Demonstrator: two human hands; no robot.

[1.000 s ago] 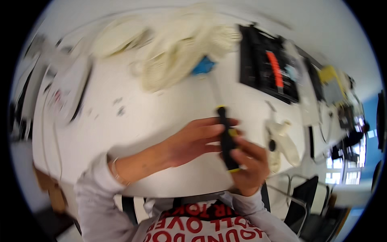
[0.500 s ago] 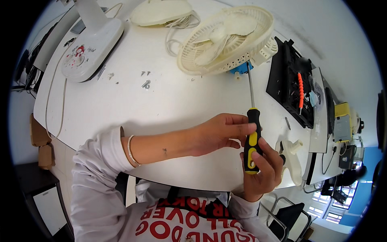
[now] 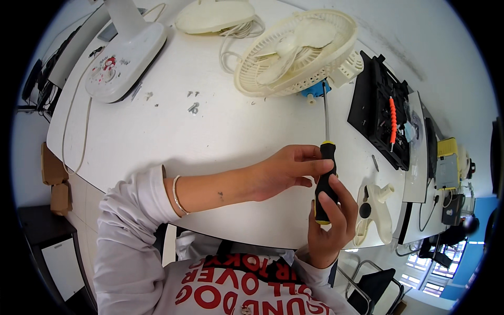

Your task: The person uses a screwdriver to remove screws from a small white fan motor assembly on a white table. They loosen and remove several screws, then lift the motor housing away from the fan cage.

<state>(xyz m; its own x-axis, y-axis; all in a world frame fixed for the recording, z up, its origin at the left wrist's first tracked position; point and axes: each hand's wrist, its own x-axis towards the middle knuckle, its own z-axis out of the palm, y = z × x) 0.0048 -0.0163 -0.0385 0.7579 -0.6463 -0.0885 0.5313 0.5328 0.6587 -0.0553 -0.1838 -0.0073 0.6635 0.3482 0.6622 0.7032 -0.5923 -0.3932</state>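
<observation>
A black and yellow screwdriver [image 3: 326,181] is held by both hands, its long metal shaft pointing away from me. My left hand [image 3: 294,170] pinches the front of the handle. Around the handle's rear, the fingers of my right hand [image 3: 336,220] are wrapped. The shaft's tip meets the blue part [image 3: 314,91] under the fan's rear housing; its exact seat is too small to make out. The cream fan head [image 3: 296,52], with blades and a slotted cage, lies tilted on the white table [image 3: 220,136]. Neither hand touches the fan.
Several loose screws [image 3: 193,108] lie left of centre. A white stand base [image 3: 118,76] stands far left, a cream base with cord [image 3: 215,18] at the back. To the right are an open black toolbox [image 3: 383,105], an orange flexible shaft [image 3: 392,121] and a cream fan-housing piece [image 3: 377,212].
The screwdriver handle has turned about its axis, so its yellow patches no longer face up. My right fingers have shifted around it. The whole view has moved slightly.
</observation>
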